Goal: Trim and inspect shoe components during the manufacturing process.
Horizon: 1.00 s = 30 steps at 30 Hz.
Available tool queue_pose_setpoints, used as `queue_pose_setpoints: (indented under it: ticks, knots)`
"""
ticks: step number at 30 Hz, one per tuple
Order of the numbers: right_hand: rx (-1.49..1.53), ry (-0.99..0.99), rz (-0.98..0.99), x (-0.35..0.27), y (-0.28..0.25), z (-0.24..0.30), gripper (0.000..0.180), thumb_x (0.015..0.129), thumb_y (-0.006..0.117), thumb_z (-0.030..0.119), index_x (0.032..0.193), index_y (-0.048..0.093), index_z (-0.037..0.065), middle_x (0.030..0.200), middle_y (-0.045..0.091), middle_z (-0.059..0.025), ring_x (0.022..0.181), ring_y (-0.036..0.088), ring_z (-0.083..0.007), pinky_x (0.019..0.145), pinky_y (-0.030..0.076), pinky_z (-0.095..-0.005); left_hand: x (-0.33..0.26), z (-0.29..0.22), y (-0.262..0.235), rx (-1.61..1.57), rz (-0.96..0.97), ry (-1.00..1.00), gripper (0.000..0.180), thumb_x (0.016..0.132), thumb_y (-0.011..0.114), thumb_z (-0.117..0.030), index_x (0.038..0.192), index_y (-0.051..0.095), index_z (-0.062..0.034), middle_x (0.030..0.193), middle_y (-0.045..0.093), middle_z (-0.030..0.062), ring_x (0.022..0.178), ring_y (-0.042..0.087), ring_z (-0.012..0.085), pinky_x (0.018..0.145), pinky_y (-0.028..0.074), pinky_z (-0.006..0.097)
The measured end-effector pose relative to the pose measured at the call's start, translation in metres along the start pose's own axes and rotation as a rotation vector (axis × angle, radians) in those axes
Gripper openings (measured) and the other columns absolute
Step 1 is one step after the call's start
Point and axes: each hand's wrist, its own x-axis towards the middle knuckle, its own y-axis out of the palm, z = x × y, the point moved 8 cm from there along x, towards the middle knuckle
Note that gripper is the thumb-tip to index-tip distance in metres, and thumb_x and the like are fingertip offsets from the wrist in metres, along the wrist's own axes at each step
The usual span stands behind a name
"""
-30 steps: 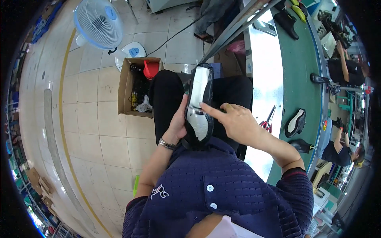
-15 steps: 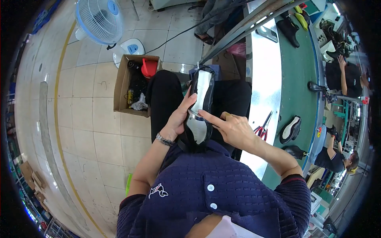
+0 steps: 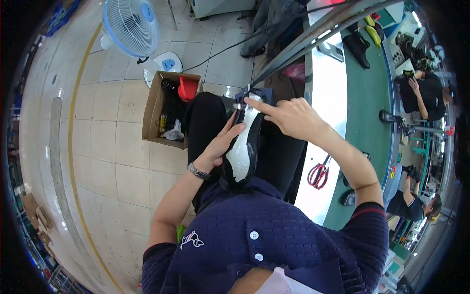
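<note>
The left hand grips the shoe bottom-up above the lap; the right hand, its hold unclear, seems to be smoothing the far end, calling next for steady support.

Left grip curled — right grip farther forward, index finger extended, elbow bent.

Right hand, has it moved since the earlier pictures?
Yes. Against the cardboard box, the right hand has moved up the picture, toward the far end of the shoe.
</note>
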Motion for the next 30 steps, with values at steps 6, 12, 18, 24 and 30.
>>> queue_pose_setpoints:
  ticks: [6,12,18,24,30]
  knots:
    - [0.114,-0.037,-0.125,-0.006,0.008,0.015,0.063,0.094,0.056,0.027,0.149,0.026,0.031,0.057,0.059,-0.0100,0.049,0.061,-0.0264,0.046,0.047,-0.0363,-0.001,0.001,0.004,-0.050,0.076,-0.009,0.074,0.094,0.060,-0.031,0.153,0.018,-0.0173,0.140,0.044,0.0051,0.120,0.046,0.0127,0.100,0.038,0.026]
    - [0.152,-0.058,-0.165,-0.015,0.002,0.025,0.064,0.093,0.056,0.024,0.149,0.025,0.027,0.059,0.059,-0.0111,0.052,0.062,-0.0272,0.048,0.048,-0.0376,-0.004,0.007,-0.006,-0.041,0.007,-0.070,0.078,0.091,0.064,-0.030,0.153,0.018,-0.0170,0.138,0.046,0.0047,0.117,0.049,0.0124,0.097,0.040,0.027]
    - [0.142,0.033,-0.005,-0.017,0.037,0.025,0.065,0.094,0.055,0.023,0.150,0.023,0.025,0.066,0.061,-0.0115,0.051,0.061,-0.0271,0.048,0.049,-0.0362,-0.007,0.005,-0.008,0.008,0.001,-0.084,0.082,0.088,0.068,-0.021,0.153,0.018,-0.0176,0.131,0.050,0.0031,0.114,0.050,0.0117,0.095,0.042,0.028]
    - [0.176,-0.037,-0.115,-0.032,0.028,0.047,0.066,0.094,0.055,0.023,0.150,0.021,0.027,0.063,0.060,-0.0113,0.050,0.061,-0.0255,0.047,0.049,-0.0350,-0.011,0.011,-0.006,0.037,0.111,-0.123,0.096,0.081,0.072,-0.011,0.154,0.011,-0.0222,0.134,0.045,0.0031,0.114,0.050,0.0155,0.096,0.043,0.031]
    - [0.082,-0.065,-0.040,-0.038,0.023,0.058,0.066,0.093,0.055,0.023,0.150,0.022,0.026,0.063,0.062,-0.0109,0.053,0.063,-0.0266,0.046,0.049,-0.0353,-0.015,0.033,-0.017,-0.026,0.131,-0.240,0.100,0.077,0.075,-0.006,0.154,0.013,-0.0201,0.131,0.047,0.0039,0.119,0.047,0.0171,0.099,0.041,0.032]
